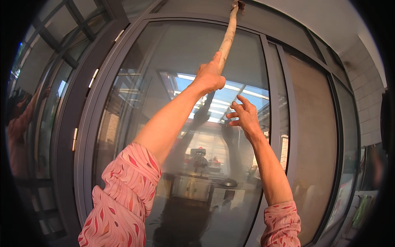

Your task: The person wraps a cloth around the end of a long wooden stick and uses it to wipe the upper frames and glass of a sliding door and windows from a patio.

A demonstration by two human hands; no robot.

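My left hand (pixel 210 75) grips the lower end of a pale, slightly bent wooden stick (pixel 228 37). The stick reaches up across the top rail of the window frame. At its upper tip, by the picture's top edge, is a dark brown piece (pixel 241 6), perhaps cloth; it is too small to tell. Lower and to the right, my right hand (pixel 246 115) is raised in front of the glass pane (pixel 191 52), fingers apart and holding nothing. Both arms and the stick are reflected in the pane.
A dark-framed door (pixel 66 123) with metal hinges (pixel 93 77) stands at the left. On the right are a grey upright frame (pixel 285 102), a brownish panel (pixel 311 139) and a tiled wall (pixel 365 89). A green item (pixel 362 207) hangs at lower right.
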